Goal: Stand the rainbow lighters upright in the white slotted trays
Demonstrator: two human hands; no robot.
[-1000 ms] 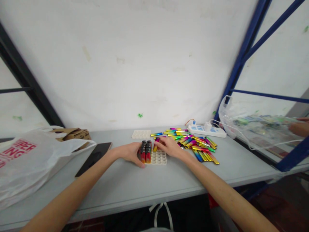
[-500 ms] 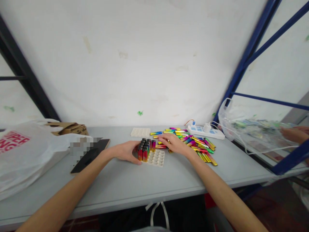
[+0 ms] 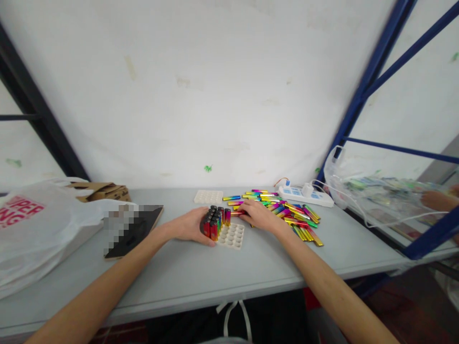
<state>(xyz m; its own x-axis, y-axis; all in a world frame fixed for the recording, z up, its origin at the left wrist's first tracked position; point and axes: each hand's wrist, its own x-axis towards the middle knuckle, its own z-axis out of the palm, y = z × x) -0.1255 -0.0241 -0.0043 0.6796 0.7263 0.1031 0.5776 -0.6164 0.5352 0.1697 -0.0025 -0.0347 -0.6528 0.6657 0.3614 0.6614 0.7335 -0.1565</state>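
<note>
Cylinders with dark tops (image 3: 215, 224) are standing upright in a tight cluster, filling the left part of a pale tray with round hollows (image 3: 232, 235); the hollows on the right side are showing bare. One purple-and-gold cylinder (image 3: 228, 217) is standing at the right of the cluster, near the tray's far edge. The left grip (image 3: 188, 225) is curving around the cluster's left side in a wide C, the thumb reaching along the near side and the fingers passing behind; how firmly it is pressing, I cannot tell. The right grip (image 3: 260, 215) is bending low beyond the tray's right side, its fingertips meeting a reddish cylinder (image 3: 235, 214) that is lying on its side; whether they are clasping it or only touching it, I cannot tell.

Loose shiny cylinders (image 3: 294, 214) are lying in a spread pile to the right on the grey desk (image 3: 201, 270), some overlapping. A second pale tray (image 3: 208, 196) is sitting farther back, and a white power strip (image 3: 319, 198) is lying behind the pile. On the left, a dark flat panel (image 3: 138, 236) is resting between the left forearm and a white plastic bag (image 3: 53, 229), with folded cardboard (image 3: 107, 191) lying behind. At the far right, beyond a blue frame (image 3: 358, 102), another person's hand (image 3: 439, 200) is appearing, blurred.
</note>
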